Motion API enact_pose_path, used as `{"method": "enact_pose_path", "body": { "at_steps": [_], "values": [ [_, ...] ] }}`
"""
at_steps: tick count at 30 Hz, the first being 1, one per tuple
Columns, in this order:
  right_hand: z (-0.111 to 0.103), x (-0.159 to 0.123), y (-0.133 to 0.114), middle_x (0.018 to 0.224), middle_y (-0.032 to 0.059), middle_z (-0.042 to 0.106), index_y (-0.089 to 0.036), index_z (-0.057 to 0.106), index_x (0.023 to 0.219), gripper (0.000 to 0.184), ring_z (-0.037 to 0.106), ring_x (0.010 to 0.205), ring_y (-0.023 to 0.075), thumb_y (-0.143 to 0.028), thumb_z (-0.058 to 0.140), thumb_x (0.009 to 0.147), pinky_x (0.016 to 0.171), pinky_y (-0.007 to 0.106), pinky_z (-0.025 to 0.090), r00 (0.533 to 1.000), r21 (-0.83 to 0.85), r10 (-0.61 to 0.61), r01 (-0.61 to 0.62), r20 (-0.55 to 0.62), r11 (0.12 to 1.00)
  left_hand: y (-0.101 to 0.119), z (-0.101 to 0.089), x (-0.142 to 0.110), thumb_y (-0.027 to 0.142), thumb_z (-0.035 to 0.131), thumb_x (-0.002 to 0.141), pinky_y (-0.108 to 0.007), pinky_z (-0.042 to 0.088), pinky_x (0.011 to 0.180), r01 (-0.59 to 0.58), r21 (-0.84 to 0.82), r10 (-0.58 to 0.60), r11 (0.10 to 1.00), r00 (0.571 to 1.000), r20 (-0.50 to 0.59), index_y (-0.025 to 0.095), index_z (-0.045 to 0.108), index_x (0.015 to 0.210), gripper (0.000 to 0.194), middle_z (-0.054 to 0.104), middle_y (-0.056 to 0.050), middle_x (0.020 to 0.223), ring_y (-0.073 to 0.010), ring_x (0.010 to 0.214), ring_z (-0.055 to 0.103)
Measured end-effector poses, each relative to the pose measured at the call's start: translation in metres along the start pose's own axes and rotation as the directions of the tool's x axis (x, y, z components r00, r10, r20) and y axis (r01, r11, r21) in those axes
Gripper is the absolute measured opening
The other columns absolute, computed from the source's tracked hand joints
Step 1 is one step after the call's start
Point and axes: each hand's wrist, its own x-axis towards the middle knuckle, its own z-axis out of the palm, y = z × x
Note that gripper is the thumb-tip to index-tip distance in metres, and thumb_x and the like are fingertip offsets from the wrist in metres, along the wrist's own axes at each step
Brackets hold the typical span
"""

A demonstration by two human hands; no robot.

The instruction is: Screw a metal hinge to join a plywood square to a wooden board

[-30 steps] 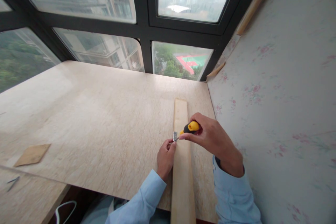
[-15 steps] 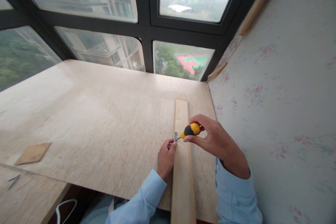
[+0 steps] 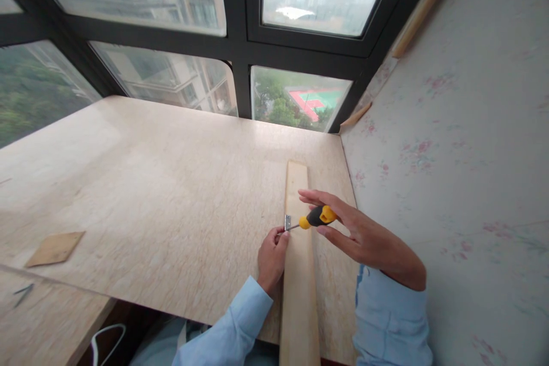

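A long pale wooden board [image 3: 299,297] lies lengthwise on the marble-patterned ledge, its near end running out of the bottom of the view. At the board's left edge sits a small silver metal bracket [image 3: 287,219] with holes. My left hand [image 3: 271,257] pinches the bracket's near end with thumb and fingertips. A yellow-and-black screwdriver [image 3: 318,216] points left, its tip at the bracket; any screw there is too small to make out. Around its handle is my right hand [image 3: 360,231], fingers stretched out, thumb below, the handle's end against the palm.
A thin square wooden piece [image 3: 55,248] lies at the left on the ledge [image 3: 171,194]. Small dark nails or screws [image 3: 23,294] are on the lower left surface, near a white cable [image 3: 103,334]. A flowered wall [image 3: 450,183] borders the right; dark-framed windows [image 3: 240,51] stand behind.
My right hand has shifted right and its fingers have straightened from their curl round the handle. The screwdriver has swung to lie flatter. My left hand stays put at the bracket.
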Motion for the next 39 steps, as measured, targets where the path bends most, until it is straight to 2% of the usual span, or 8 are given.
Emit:
{"method": "enact_pose_path", "body": {
  "at_steps": [4, 11, 17, 22, 27, 32, 35, 39],
  "values": [
    [-0.003, -0.001, 0.000, 0.116, 0.0074, 0.064, -0.023, 0.057, 0.119, 0.030, 0.061, 0.107, 0.0204, -0.034, 0.056, 0.091, 0.092, 0.034, 0.051, 0.994, -0.062, 0.066, -0.072, -0.090, 0.995, 0.001, 0.000, -0.001, 0.040, 0.050, 0.085, -0.030, 0.044, 0.078, 0.009, 0.010, -0.009, 1.000, 1.000, -0.005, 0.016, 0.063, 0.108, 0.036, 0.069, -0.009, 0.101, -0.0224, 0.091, 0.063],
    [0.019, 0.019, -0.002, 0.087, 0.0099, 0.066, -0.015, 0.058, 0.100, 0.051, 0.064, 0.077, 0.0223, -0.060, 0.065, 0.077, 0.067, 0.033, 0.050, 0.910, -0.302, 0.166, -0.292, -0.379, 0.908, 0.001, 0.000, -0.001, 0.038, 0.049, 0.085, -0.031, 0.045, 0.080, -0.007, -0.005, 0.007, 1.000, 1.000, 0.006, 0.016, 0.064, 0.108, 0.035, 0.069, -0.009, 0.100, -0.0226, 0.090, 0.063],
    [0.010, 0.013, 0.004, 0.119, 0.0120, 0.059, -0.018, 0.049, 0.122, 0.053, 0.058, 0.109, 0.0229, -0.047, 0.067, 0.081, 0.091, 0.036, 0.050, 0.993, -0.052, 0.098, -0.101, -0.073, 0.993, 0.000, 0.000, 0.000, 0.041, 0.050, 0.085, -0.031, 0.045, 0.080, -0.001, -0.009, 0.001, 1.000, 1.000, -0.002, 0.015, 0.064, 0.107, 0.037, 0.069, -0.011, 0.099, -0.0234, 0.089, 0.064],
    [-0.010, 0.000, 0.007, 0.131, 0.0106, 0.054, -0.022, 0.044, 0.136, 0.044, 0.051, 0.123, 0.0198, -0.027, 0.052, 0.092, 0.103, 0.038, 0.043, 0.988, 0.090, 0.031, -0.045, 0.152, 0.995, 0.000, 0.001, 0.000, 0.042, 0.050, 0.084, -0.030, 0.044, 0.078, 0.003, -0.004, -0.003, 1.000, 1.000, -0.010, 0.016, 0.063, 0.106, 0.036, 0.069, -0.010, 0.099, -0.0226, 0.089, 0.063],
    [-0.005, 0.006, 0.006, 0.100, 0.0061, 0.067, -0.020, 0.062, 0.104, 0.034, 0.064, 0.092, 0.0182, -0.041, 0.070, 0.079, 0.078, 0.029, 0.052, 0.990, 0.097, 0.139, -0.138, -0.001, 0.986, 0.000, 0.001, 0.000, 0.042, 0.050, 0.084, -0.030, 0.044, 0.076, 0.007, 0.007, -0.007, 1.000, 1.000, -0.013, 0.016, 0.064, 0.105, 0.036, 0.069, -0.009, 0.097, -0.0226, 0.088, 0.063],
    [0.010, 0.016, 0.005, 0.069, -0.0001, 0.060, -0.018, 0.053, 0.081, 0.046, 0.054, 0.060, 0.0135, -0.057, 0.074, 0.068, 0.054, 0.025, 0.043, 0.946, -0.159, 0.244, -0.280, -0.215, 0.947, 0.000, 0.000, 0.000, 0.043, 0.050, 0.085, -0.031, 0.045, 0.077, -0.009, 0.007, 0.009, 1.000, 1.000, -0.006, 0.016, 0.065, 0.105, 0.037, 0.069, -0.010, 0.098, -0.0235, 0.089, 0.063],
    [0.011, 0.016, 0.004, 0.080, 0.0017, 0.063, -0.018, 0.055, 0.089, 0.045, 0.059, 0.070, 0.0154, -0.055, 0.073, 0.071, 0.064, 0.027, 0.050, 0.954, -0.120, 0.186, -0.218, -0.236, 0.968, 0.000, 0.000, 0.000, 0.042, 0.049, 0.085, -0.031, 0.044, 0.078, -0.020, 0.006, 0.020, 1.000, 1.000, -0.002, 0.015, 0.065, 0.106, 0.037, 0.069, -0.011, 0.099, -0.0237, 0.090, 0.063],
    [0.002, 0.006, 0.000, 0.123, 0.0093, 0.058, -0.022, 0.048, 0.128, 0.053, 0.057, 0.112, 0.0220, -0.044, 0.066, 0.083, 0.096, 0.036, 0.048, 0.993, -0.024, 0.037, -0.040, -0.110, 0.999, -0.001, 0.000, -0.001, 0.041, 0.049, 0.085, -0.030, 0.044, 0.079, -0.010, -0.005, 0.010, 1.000, 1.000, -0.002, 0.016, 0.064, 0.107, 0.036, 0.069, -0.010, 0.101, -0.0229, 0.091, 0.063]
  ]
}}
